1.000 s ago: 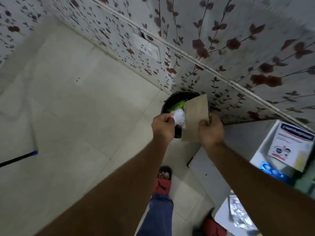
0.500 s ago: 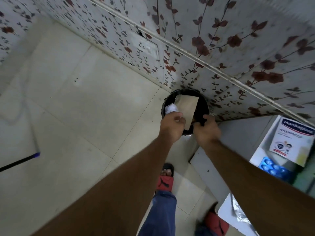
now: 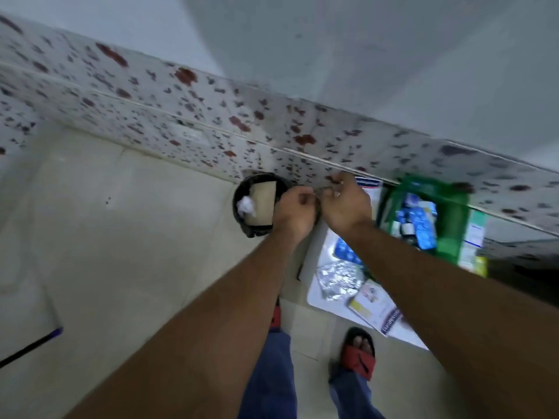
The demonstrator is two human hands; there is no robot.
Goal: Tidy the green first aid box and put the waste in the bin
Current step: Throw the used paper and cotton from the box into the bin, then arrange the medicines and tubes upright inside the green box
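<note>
1. Foreground: your forearms reach forward over a red sandal (image 3: 359, 353) on the tiled floor.
2. Low white surface (image 3: 314, 293): foil strips (image 3: 338, 278) and leaflets lie loose, probably awaiting sorting.
3. Left hand (image 3: 295, 211), curled and apparently empty, hangs at the bin's edge.
4. Right hand (image 3: 344, 204), fingers loosely bent near the left; blur hides whether it pinches anything.
5. Bin (image 3: 239, 195) against the wall holds brown card (image 3: 263, 204) and a white wad (image 3: 245, 204).
6. Green first aid box (image 3: 450, 219) stands open to your right, blister packs inside. Check both palms are clear before turning there.
</note>
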